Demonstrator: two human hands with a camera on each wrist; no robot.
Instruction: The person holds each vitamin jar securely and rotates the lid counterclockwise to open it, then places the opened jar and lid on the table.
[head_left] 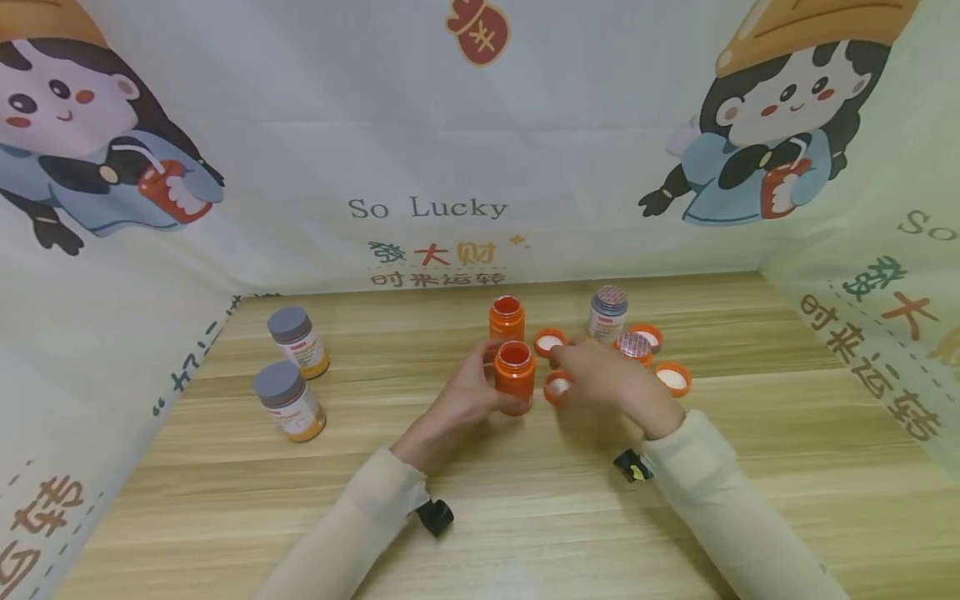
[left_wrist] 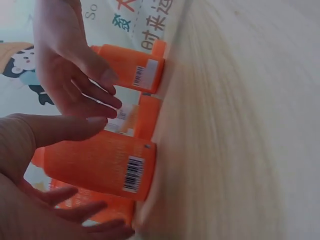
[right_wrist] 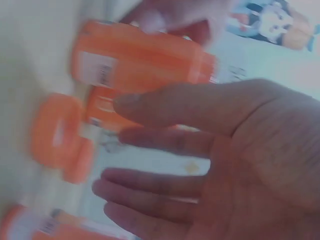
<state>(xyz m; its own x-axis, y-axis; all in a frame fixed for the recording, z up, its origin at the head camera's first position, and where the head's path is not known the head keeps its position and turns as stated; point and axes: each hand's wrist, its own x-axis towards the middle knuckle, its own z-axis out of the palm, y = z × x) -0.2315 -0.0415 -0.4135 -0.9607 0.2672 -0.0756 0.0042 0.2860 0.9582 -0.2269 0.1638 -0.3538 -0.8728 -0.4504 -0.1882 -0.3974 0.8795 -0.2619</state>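
Note:
An uncapped orange bottle [head_left: 514,382] stands upright on the table. Around it lies my left hand [head_left: 467,392], thumb on the near side and fingers on the far side; in the left wrist view those fingers [left_wrist: 80,212] are spread and fairly straight. Just right of the bottle, two orange caps [head_left: 550,342] lie with their white insides up. Over the nearer cap [head_left: 557,388] reaches my right hand [head_left: 603,375], blurred in the head view. In the right wrist view its fingers [right_wrist: 155,182] are extended and nothing is between them and the thumb.
Behind stands another uncapped orange bottle [head_left: 507,318]. To the right are a grey-necked bottle [head_left: 607,315] and an orange bottle [head_left: 633,347], both with patterned seals on top, beside more upturned orange caps [head_left: 673,380]. Two grey-capped bottles [head_left: 291,402] stand at left.

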